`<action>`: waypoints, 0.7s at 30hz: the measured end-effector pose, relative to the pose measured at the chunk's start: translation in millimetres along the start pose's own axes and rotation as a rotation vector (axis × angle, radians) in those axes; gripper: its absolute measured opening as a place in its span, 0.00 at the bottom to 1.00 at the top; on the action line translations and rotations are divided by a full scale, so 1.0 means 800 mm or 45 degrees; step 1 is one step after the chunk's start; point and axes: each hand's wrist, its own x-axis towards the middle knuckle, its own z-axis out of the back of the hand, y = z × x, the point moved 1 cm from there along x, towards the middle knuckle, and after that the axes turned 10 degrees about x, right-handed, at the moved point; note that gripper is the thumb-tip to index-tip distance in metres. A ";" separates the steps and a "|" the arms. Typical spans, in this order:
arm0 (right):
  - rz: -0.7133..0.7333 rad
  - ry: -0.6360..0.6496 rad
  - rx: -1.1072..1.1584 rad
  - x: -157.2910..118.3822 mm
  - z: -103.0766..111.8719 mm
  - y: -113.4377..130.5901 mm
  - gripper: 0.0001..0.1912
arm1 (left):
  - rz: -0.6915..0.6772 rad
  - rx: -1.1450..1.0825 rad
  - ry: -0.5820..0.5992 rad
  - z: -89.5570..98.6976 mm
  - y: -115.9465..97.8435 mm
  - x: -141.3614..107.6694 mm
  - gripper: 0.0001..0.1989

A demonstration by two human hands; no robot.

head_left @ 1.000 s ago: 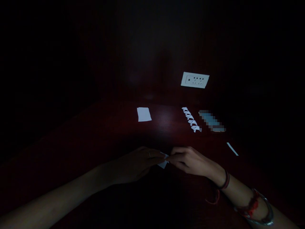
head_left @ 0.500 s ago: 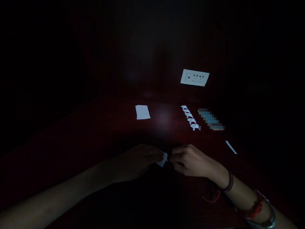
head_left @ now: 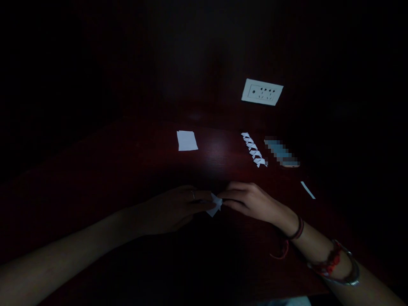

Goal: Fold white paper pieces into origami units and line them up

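Observation:
A small folded piece of white paper lies between my two hands, low in the middle of the head view. My left hand, with a ring on one finger, has its thumb and fingers closed on the paper's left side. From the right, my right hand pinches the paper's right-hand tip between thumb and fingers. Bracelets circle the right wrist and forearm. Part of the paper is hidden under the left fingers, and its folds are hard to make out in the dim light.
On the dark red table lie a stack of white paper sheets, a row of folded paper pieces, a blurred-out phone and a narrow white strip. A white wall socket is behind them.
My right fingers have straightened and moved left onto the paper's tip. The left fingers have stretched out over the paper. The whole view has tilted slightly down.

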 end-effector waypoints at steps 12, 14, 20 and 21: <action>-0.091 -0.105 0.142 0.017 -0.012 -0.002 0.09 | -0.054 0.034 -0.040 0.005 -0.002 0.002 0.26; -0.141 -0.151 0.147 0.020 -0.014 -0.002 0.08 | -0.046 -0.003 -0.072 0.005 -0.003 0.002 0.26; -0.212 -0.179 0.157 0.023 -0.016 -0.002 0.06 | -0.040 -0.031 -0.100 0.003 -0.003 0.001 0.26; -0.218 -0.183 0.166 0.023 -0.016 -0.002 0.06 | -0.047 -0.019 -0.087 0.002 -0.002 0.001 0.25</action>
